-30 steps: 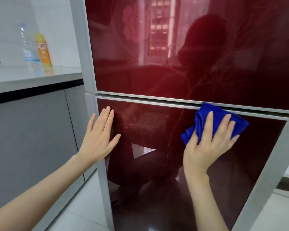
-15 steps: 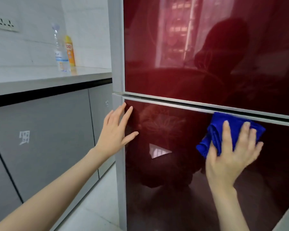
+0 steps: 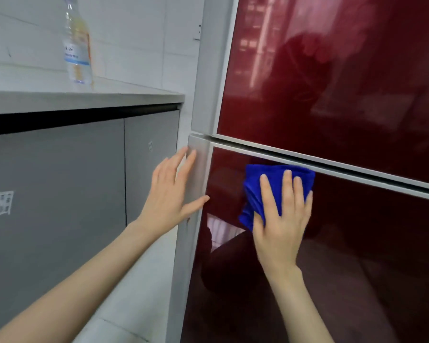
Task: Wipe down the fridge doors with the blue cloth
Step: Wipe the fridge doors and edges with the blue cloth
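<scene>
Right hand [image 3: 280,219] pins the blue cloth [image 3: 254,180] under straight fingers [image 3: 288,191] — ungripped, it may slip on the glossy door [image 3: 357,243]; left hand [image 3: 169,194] open.

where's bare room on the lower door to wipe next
Free: the glossy dark red lower fridge door right of the blue cloth. Crowded: its left edge, with the left hand near the right hand.

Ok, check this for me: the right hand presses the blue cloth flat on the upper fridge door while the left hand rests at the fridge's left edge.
Wrong door. The head view shows the right hand pressing the cloth on the lower door, near its top, not the upper one. The left hand is at the left edge, as stated.
</scene>
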